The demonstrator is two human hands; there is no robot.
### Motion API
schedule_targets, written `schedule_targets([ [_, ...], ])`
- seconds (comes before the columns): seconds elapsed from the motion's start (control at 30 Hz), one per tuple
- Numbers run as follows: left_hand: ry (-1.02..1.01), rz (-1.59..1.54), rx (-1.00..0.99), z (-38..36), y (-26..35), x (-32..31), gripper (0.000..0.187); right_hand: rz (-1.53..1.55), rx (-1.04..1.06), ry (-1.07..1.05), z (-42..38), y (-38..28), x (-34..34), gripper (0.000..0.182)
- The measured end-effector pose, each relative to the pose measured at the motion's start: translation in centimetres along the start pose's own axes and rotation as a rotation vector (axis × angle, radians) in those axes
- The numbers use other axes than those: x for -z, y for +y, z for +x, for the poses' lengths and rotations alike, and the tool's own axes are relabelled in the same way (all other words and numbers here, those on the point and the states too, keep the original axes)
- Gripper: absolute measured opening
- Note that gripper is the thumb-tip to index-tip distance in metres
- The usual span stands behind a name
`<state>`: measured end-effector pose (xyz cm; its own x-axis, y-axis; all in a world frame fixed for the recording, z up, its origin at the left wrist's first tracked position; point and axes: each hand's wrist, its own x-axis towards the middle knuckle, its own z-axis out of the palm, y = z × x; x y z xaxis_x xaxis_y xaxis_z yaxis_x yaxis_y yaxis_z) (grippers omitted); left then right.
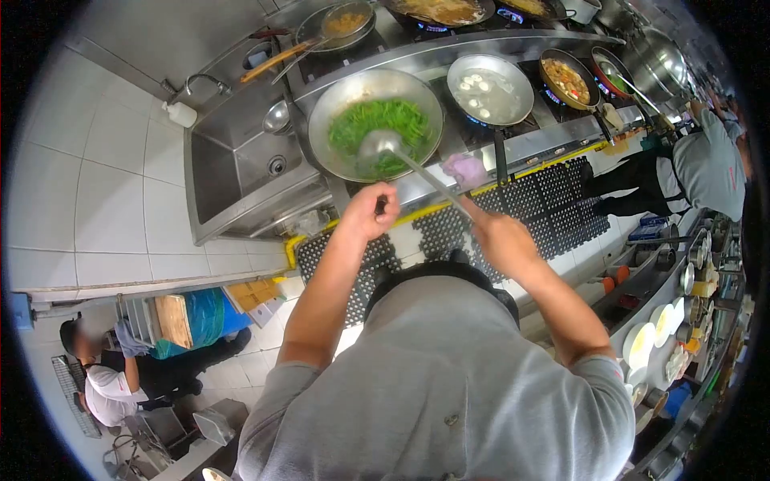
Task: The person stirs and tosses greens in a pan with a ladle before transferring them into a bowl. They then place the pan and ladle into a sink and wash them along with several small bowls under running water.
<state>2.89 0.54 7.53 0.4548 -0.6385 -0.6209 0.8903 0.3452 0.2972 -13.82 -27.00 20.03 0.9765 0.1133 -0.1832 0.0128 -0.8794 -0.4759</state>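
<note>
A large wok (321,120) holds chopped green vegetables (401,120). The round bowl of a metal ladle (379,146) rests on the greens, and its long handle runs down to the right. My right hand (505,244) is closed around the end of that handle. Close to the wok's near rim, my left hand (373,211) has its fingers curled; whether they hold anything is too small to make out. A purple cloth (465,171) lies on the stove edge between the wok and a pan of pale liquid with white pieces (491,90).
A steel sink (241,164) with a faucet is at left. Pans of food (568,78) sit on lit burners at right and at the back. One person (698,172) stands at far right, another (112,385) at lower left. Plates (639,345) line the right counter.
</note>
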Motion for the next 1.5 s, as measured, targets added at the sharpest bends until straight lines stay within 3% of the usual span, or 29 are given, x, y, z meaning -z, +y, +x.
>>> schedule_targets([
  [0.07,-0.022,0.063,-0.061,-1.4,-1.6,0.3,0.021,-0.006,0.004,0.158,1.7,0.3,-1.6,0.059],
  [0.1,-0.079,0.114,-0.11,-1.6,-3.4,1.6,0.022,-0.005,-0.023,0.132,1.9,0.0,-1.2,0.061],
  [0.13,0.019,0.058,-0.059,-2.5,-4.8,1.4,0.023,-0.009,-0.014,0.144,1.7,-0.1,-0.8,0.061],
  [0.2,0.021,0.074,-0.034,-3.2,-5.2,0.6,0.024,0.182,0.08,0.186,0.8,0.3,0.1,0.061],
  [0.23,0.102,0.001,-0.002,-1.2,-4.8,1.8,0.023,0.284,0.063,0.135,0.1,0.2,0.9,0.06],
  [0.37,-0.009,-0.001,0.02,3.7,-0.7,4.0,0.02,0.374,-0.015,0.059,-0.1,1.0,1.4,0.055],
  [0.47,0.065,0.003,0.008,4.7,-0.4,3.3,0.017,0.33,-0.007,0.158,3.1,1.8,-2.0,0.055],
  [0.6,0.097,-0.033,0.01,5.2,-1.2,4.3,0.014,0.215,-0.084,0.016,6.8,2.3,-7.1,0.059],
  [0.73,0.004,-0.098,0.025,5.2,-0.9,5.4,0.015,-0.035,0.047,-0.105,2.5,5.3,-3.1,0.063],
  [0.87,0.102,-0.071,0.009,4.6,-2.0,4.6,0.016,-0.135,-0.093,-0.096,8.3,5.0,-5.8,0.063],
  [0.9,0.085,-0.071,0.005,4.8,-2.0,4.7,0.015,-0.141,-0.088,-0.097,9.7,4.4,-6.7,0.063],
  [0.97,0.083,-0.077,0.009,4.5,-2.3,5.2,0.015,0.266,0.021,0.023,11.1,3.0,-8.6,0.06],
  [1.0,0.075,-0.083,0.001,4.3,-2.2,5.2,0.014,0.271,0.021,0.012,10.4,3.1,-7.8,0.06],
  [1.07,0.065,-0.098,-0.01,4.0,-1.5,4.9,0.014,0.2,0.18,0.01,8.3,3.3,-2.4,0.057],
  [1.13,0.098,-0.207,0.017,3.5,-1.7,4.6,0.015,0.194,0.08,-0.176,5.5,1.8,4.3,0.059],
  [1.17,0.134,-0.219,0.002,3.5,-1.9,4.5,0.015,0.216,0.145,-0.172,4.6,2.5,5.6,0.059],
  [1.27,0.087,-0.173,-0.014,4.8,-2.3,6.4,0.015,0.13,0.166,-0.195,5.3,5.5,3.3,0.061],
  [1.33,0.088,-0.156,-0.024,4.6,-2.3,6.2,0.016,0.136,0.182,-0.122,7.5,4.9,-1.8,0.062],
  [1.4,0.096,-0.155,-0.034,4.4,-2.5,5.9,0.016,0.104,-0.069,-0.093,8.9,3.3,-5.4,0.063],
  [1.5,0.149,-0.118,-0.029,3.9,-1.7,5.8,0.017,0.066,-0.002,-0.14,5.3,2.5,-2.4,0.061],
])
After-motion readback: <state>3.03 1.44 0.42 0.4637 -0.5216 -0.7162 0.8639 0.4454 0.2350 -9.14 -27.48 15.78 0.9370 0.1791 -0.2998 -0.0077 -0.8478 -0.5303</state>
